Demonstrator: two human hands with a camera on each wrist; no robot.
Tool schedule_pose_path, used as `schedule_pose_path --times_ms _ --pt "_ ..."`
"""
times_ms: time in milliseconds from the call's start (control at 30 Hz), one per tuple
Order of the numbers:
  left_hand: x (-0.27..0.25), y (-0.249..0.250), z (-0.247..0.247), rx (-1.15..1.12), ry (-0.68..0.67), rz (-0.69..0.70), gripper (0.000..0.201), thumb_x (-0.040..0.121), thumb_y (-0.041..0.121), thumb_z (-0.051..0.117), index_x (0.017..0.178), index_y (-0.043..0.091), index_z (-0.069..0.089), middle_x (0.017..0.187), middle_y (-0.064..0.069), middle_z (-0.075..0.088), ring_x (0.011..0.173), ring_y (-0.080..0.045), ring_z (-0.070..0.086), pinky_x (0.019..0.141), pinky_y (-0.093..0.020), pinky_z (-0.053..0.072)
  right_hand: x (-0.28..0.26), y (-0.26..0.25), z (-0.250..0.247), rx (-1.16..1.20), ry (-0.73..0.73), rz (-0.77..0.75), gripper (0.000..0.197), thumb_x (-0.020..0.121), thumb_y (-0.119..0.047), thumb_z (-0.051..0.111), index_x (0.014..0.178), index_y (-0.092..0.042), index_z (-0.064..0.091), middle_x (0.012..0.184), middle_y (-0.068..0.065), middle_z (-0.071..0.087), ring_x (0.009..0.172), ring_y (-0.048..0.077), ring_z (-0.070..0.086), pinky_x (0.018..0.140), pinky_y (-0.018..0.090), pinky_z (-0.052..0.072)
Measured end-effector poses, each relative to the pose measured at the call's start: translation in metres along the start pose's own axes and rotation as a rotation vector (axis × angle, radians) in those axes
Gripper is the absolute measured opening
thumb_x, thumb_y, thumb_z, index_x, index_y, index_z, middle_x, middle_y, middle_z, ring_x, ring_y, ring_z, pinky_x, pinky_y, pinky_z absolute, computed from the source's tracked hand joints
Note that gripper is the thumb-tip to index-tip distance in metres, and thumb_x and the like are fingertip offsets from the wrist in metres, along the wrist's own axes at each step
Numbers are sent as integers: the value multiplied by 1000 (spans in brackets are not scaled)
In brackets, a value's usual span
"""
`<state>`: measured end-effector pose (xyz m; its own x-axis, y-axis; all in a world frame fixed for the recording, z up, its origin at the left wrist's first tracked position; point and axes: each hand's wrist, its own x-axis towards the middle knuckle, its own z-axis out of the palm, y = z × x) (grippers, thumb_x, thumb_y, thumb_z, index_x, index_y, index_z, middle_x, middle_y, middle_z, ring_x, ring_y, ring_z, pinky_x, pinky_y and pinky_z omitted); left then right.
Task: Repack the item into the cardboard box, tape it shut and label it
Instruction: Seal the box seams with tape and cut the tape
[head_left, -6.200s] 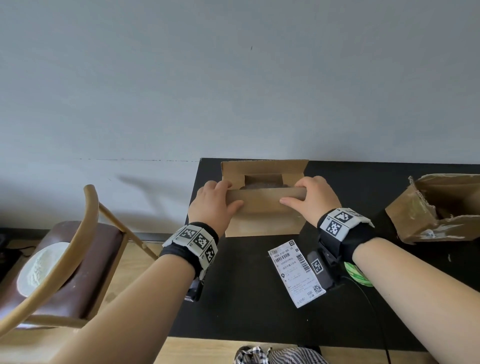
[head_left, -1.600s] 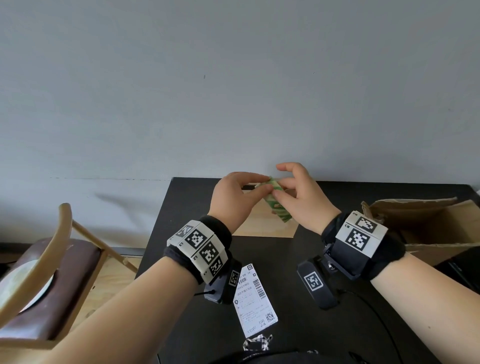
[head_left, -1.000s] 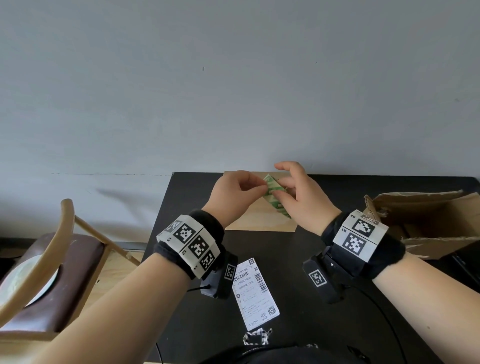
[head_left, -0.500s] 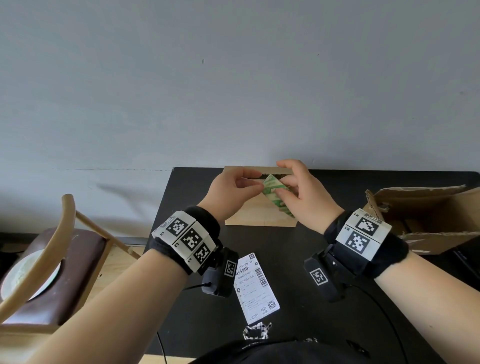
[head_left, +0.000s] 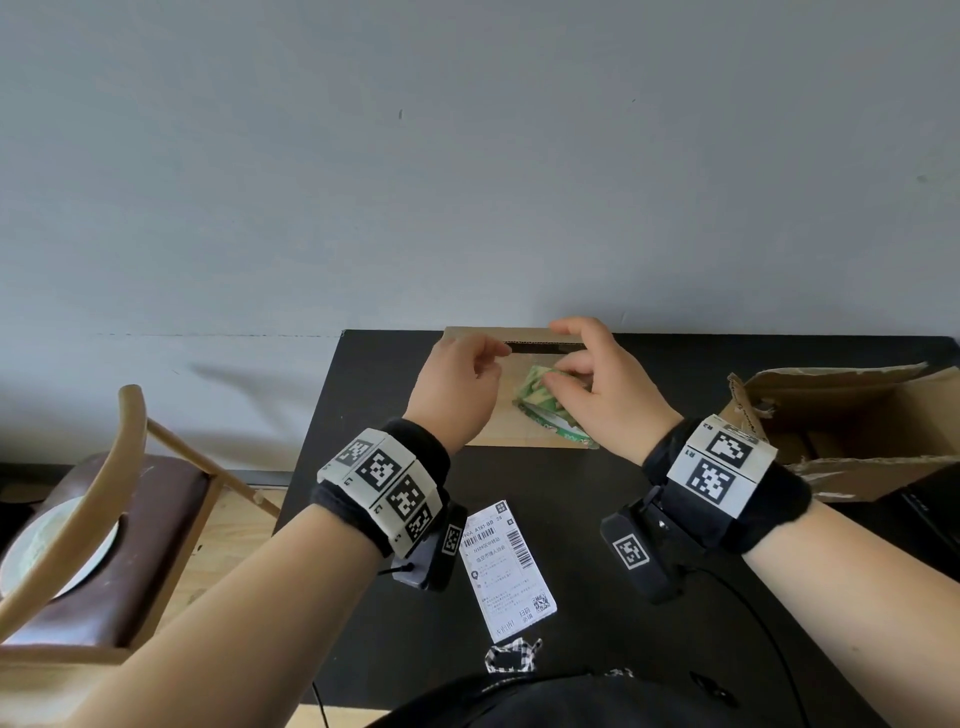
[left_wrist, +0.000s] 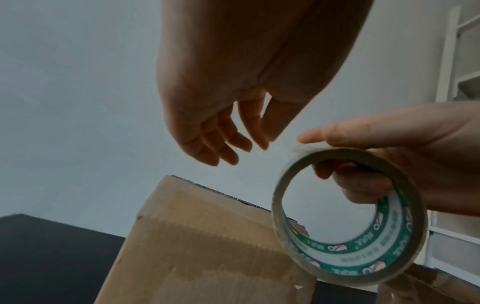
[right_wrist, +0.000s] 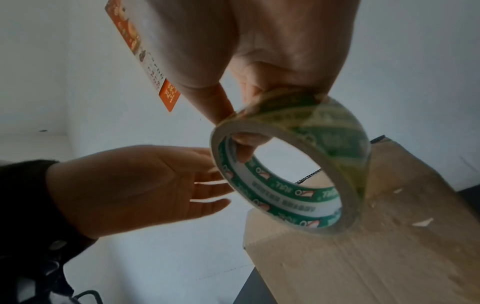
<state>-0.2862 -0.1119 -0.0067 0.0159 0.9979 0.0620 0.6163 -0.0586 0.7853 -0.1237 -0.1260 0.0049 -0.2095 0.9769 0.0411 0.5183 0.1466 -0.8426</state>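
A closed brown cardboard box (head_left: 501, 434) lies at the back of the black table (head_left: 571, 597), with a dark slit along its far flap. Just above it, my right hand (head_left: 563, 374) grips a roll of clear tape with a green printed core (head_left: 545, 410). The thumb lies on the roll's outside and the fingers reach through the hole (right_wrist: 244, 148). My left hand (head_left: 498, 358) hovers a little left of the roll with relaxed fingers (left_wrist: 233, 148) and holds nothing. The roll (left_wrist: 389, 253) hangs over the box top (left_wrist: 207, 236). A white shipping label (head_left: 506, 566) lies between my wrists.
A torn, open cardboard box (head_left: 852, 431) stands at the table's right side. A wooden chair (head_left: 104, 519) with a white plate on its seat is beside the table on the left. A grey wall rises behind the table.
My left hand has come off the tape roll and drawn a little to the left. The right hand has lowered the roll toward the box top.
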Motion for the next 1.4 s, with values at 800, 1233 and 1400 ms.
schedule_pose_path --times_ms 800,1233,1400 --pt "-2 -8 1 -487 -144 -242 14 92 28 58 96 23 70 97 -1 71 100 -12 66 85 -29 54 6 11 -4 289 12 121 10 90 -6 57 87 -15 56 80 -3 65 74 9 62 67 18 50" --pt "-3 -12 -2 -407 -50 -216 10 89 19 63 81 16 68 83 -1 72 82 -9 69 67 -20 52 -4 8 0 -72 22 -46 10 92 -13 54 101 -8 56 95 -5 61 88 7 59 66 9 46" --pt "-2 -11 -3 -404 -43 -245 13 91 18 59 79 18 64 76 4 68 73 -4 65 61 -16 47 -6 5 4 -113 45 -89 16 92 -17 54 104 -8 58 95 -7 62 87 3 57 67 6 43"
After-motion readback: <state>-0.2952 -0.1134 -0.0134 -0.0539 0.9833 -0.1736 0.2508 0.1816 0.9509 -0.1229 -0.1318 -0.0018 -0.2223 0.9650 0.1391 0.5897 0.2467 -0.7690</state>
